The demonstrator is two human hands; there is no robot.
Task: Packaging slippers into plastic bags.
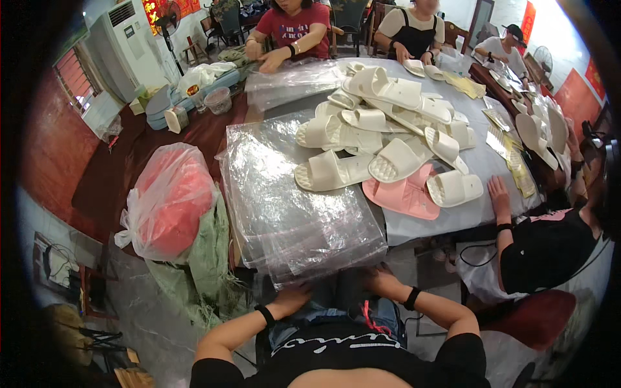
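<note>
Closest in, a black shirt (323,349) with big white script lettering across it, and a red cord (369,315) hanging below. The left hand (291,299) is low by the near corner of a stack of clear plastic bags (304,213); the right hand (383,282) is just below the table edge. Both sets of fingers are shadowed or hidden, so I can't tell how open they are or if they've got hold of anything.

The bags lie flat and shiny, overhanging the near side of the table (407,231), right between the hands and most of the slippers. Left of them, a knotted clear bag of pinkish-red stuff (178,200) sits on a green woven sack (210,258). Past the stack there's a pink slipper (407,199) partly under a messy heap of cream slippers (388,123).

Over on the right, a co-worker's hand (499,197) rests on the tabletop. Further back, another person's red T-shirt (297,32) has pale lettering, and a red-and-gold hanging (187,8) is up behind the fan (169,16).
</note>
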